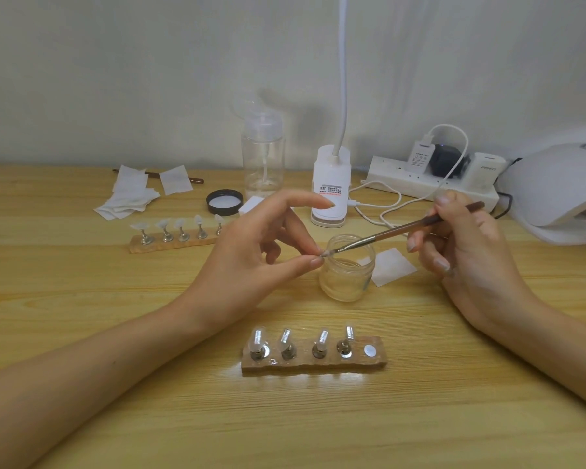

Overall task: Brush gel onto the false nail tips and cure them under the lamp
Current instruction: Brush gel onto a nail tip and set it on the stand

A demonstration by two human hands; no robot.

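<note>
From my feed, the left hand point(251, 252) pinches what looks like a nail tip point(324, 254) above the open jar point(345, 279); the right hand point(467, 245) grips the brush point(403, 227), bristles touching it. The lamp point(562, 187) sits far right.

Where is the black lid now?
Head view, left of centre: the black lid lies on the table between the white wipes and the pump bottle.

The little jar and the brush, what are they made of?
The jar looks like clear glass: thick, see-through, glossy walls, though it could be hard plastic. The brush held by the right hand seems to have a brown wooden handle with a smooth sheen, and a shiny metal collar near the bristles.
</note>
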